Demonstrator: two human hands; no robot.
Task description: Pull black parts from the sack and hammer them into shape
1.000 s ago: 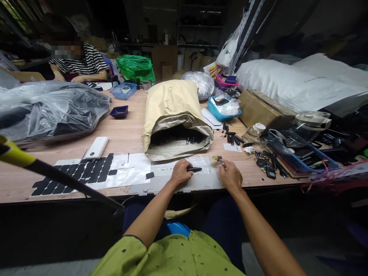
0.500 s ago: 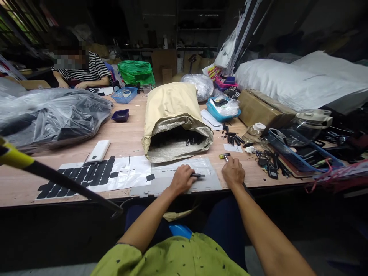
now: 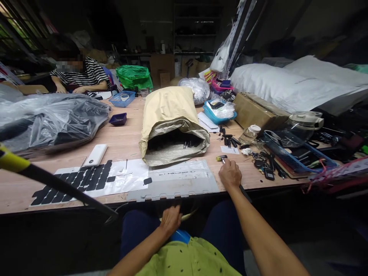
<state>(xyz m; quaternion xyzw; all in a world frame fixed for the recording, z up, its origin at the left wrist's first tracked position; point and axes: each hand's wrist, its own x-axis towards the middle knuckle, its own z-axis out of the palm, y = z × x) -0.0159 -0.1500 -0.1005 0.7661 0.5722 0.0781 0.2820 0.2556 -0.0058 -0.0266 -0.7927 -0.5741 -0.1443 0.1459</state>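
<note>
The right hand point(image 3: 230, 174) is closed round a hammer point(image 3: 221, 157), at the worktop point(image 3: 126, 134) just right of a grey board point(image 3: 184, 186). The left hand point(image 3: 171, 218) is curled near the shirt point(image 3: 186, 260) — whether holding anything, I cannot tell. Behind the board lies a sack point(image 3: 169, 105) — mouth open, black pieces point(image 3: 189, 144) inside.

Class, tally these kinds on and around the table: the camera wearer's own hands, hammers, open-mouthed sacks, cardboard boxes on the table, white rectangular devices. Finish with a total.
Left hand and right hand: 2
Hammer: 1
Open-mouthed sack: 1
Cardboard box: 1
White rectangular device: 1
Total: 6
</note>
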